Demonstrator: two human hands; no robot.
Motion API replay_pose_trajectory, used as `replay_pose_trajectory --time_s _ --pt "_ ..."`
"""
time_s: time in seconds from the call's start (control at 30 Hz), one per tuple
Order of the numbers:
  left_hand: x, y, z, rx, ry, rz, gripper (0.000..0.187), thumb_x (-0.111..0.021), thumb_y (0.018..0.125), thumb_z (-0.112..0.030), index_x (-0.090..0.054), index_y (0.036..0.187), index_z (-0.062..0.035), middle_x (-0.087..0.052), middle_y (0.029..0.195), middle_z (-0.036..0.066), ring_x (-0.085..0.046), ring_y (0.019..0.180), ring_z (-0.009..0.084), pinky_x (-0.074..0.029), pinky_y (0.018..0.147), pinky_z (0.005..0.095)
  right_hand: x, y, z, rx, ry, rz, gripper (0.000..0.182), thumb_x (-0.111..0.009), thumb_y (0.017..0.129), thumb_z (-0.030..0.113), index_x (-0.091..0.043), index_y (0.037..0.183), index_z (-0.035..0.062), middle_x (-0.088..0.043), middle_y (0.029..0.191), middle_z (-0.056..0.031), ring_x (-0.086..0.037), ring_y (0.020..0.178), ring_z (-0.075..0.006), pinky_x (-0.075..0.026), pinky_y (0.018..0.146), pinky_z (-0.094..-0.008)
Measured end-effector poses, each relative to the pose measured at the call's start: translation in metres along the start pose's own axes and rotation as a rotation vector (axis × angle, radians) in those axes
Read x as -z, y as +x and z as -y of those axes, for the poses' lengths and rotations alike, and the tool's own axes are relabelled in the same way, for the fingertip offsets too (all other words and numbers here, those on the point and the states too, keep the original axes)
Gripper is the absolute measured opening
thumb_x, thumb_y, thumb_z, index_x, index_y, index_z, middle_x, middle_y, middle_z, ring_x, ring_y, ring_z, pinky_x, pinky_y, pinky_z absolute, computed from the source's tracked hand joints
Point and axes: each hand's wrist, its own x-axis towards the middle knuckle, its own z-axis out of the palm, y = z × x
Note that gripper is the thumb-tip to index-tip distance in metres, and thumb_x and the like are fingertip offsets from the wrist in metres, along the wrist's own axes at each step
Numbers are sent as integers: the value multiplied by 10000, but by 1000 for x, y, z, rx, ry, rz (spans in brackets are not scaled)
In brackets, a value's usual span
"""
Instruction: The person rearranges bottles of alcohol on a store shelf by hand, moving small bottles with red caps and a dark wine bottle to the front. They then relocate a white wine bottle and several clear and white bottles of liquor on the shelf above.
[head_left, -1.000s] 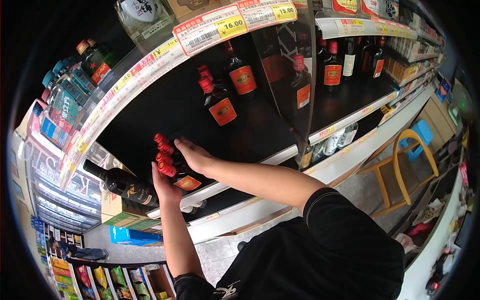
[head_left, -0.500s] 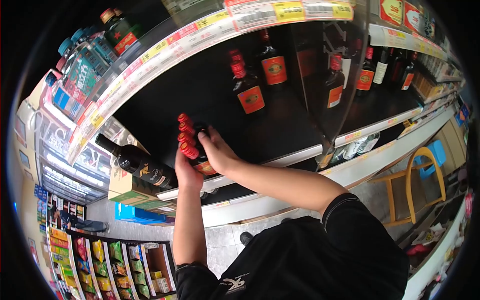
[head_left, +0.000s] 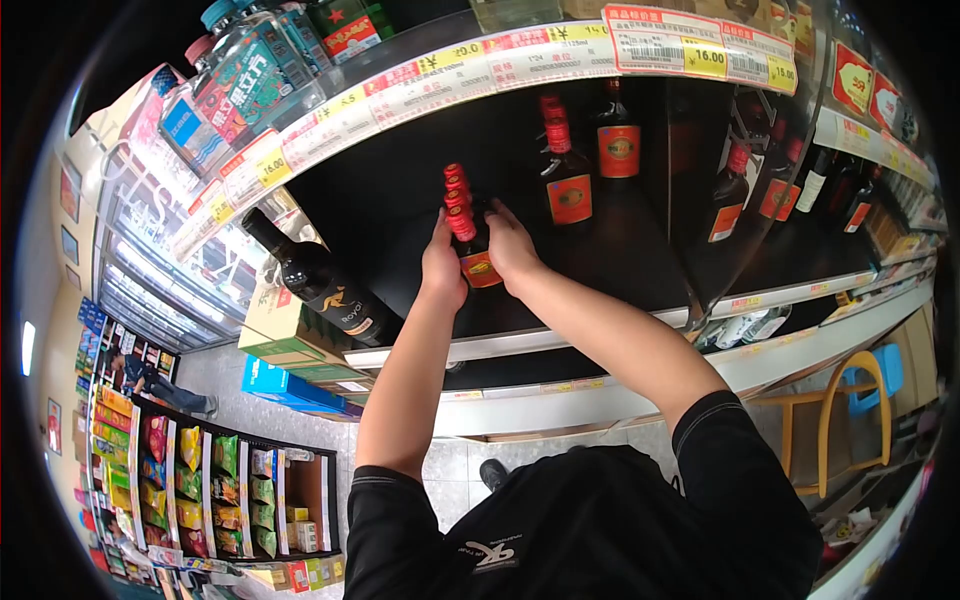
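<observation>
A row of several dark, red-capped liquor bottles (head_left: pixel 481 268) with orange-red labels stands one behind another on the black shelf. My left hand (head_left: pixel 441 265) presses along the row's left side, while my right hand (head_left: pixel 511 247) presses on its right, so the bottles are squeezed between both palms. The rear bottles are mostly hidden behind the front one. To the right, a similar liquor bottle (head_left: pixel 569 190) stands before another red cap, and one more bottle (head_left: pixel 619 150) is farther back. A large dark wine bottle (head_left: pixel 325 290) leans at the left in this view.
Above my hands runs a shelf edge with price tags (head_left: pixel 480 65), bearing clear bottles (head_left: pixel 250 85). A transparent divider (head_left: pixel 745 230) stands at the right. Cartons (head_left: pixel 285 330) lie at lower left, near a snack rack (head_left: pixel 190 480). A wooden chair (head_left: pixel 830 420) is on the right.
Both hands and the row of bottles have moved farther back into the shelf, toward the standing bottles. My right hand has shifted down along the row's right side. The camera view has turned too.
</observation>
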Motion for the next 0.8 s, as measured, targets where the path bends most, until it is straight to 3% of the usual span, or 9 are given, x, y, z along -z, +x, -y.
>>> replay_pose_trajectory --time_s 0.13,0.23,0.4,0.5,0.57,0.63,0.7,0.73,0.8 --pt "1 32 3 12 7 32 619 -428 1039 -293 -200 1579 -96 -421 1505 94 -420 1360 229 -325 1138 393 5 26 -10 -12 34 1 591 -425 986 297 -369 1501 13 -463 1478 -216 -426 1393 -289 -309 1131 -336" --pt "0 48 11 -15 6 47 618 -427 1040 -297 -200 1579 -97 -406 1517 99 -424 1361 241 -326 1137 400 10 29 0 -29 6 -34 563 -405 1002 243 -356 1499 -17 -415 1524 -172 -374 1418 -245 -257 1157 -327" --pt "-9 46 8 30 -5 48 635 -446 1032 -315 -206 1577 -92 -398 1525 101 -417 1369 249 -322 1141 411 16 32 5 -2 17 4 573 -407 1009 271 -348 1504 -11 -385 1543 -175 -347 1435 -249 -243 1168 -328" --pt "-6 47 9 21 -24 66 643 -455 1027 -317 -210 1574 -84 -383 1537 106 -393 1391 248 -311 1148 411 17 28 8 1 -52 -6 599 -412 1023 348 -353 1503 -4 -381 1544 -175 -347 1432 -247 -242 1166 -330" --pt "-2 50 12 -16 -10 114 649 -461 1023 -318 -209 1574 -84 -360 1553 113 -344 1426 246 -278 1165 411 22 27 9 -33 -128 40 665 -367 1025 464 -321 1520 22 -398 1521 -228 -366 1430 -326 -279 1156 -367" --pt "0 51 10 -22 26 111 655 -464 1020 -322 -209 1574 -84 -348 1561 112 -321 1438 245 -256 1174 409 27 25 10 -42 -108 88 728 -368 1014 528 -298 1525 14 -383 1528 -237 -350 1438 -334 -278 1157 -374" --pt "5 48 9 -27 59 104 661 -467 1017 -327 -209 1574 -83 -336 1570 112 -298 1451 244 -234 1183 407 32 17 16 -2 -302 112 775 -375 997 569 -289 1527 11 -408 1507 -241 -395 1407 -346 -300 1144 -379" --pt "6 48 7 -21 81 148 686 -471 1009 -353 -195 1578 -87 -330 1575 110 -289 1456 245 -220 1187 403 35 4 36 -15 -281 238 829 -484 993 529 -218 1537 -36 -326 1560 -210 -304 1455 -266 -222 1182 -352" --pt "5 43 2 -16 103 191 711 -476 1002 -378 -182 1582 -90 -324 1580 108 -280 1461 245 -206 1190 399 43 -2 36 -3 -318 281 857 -537 976 495 -187 1539 -48 -313 1561 -226 -306 1455 -271 -231 1180 -355"
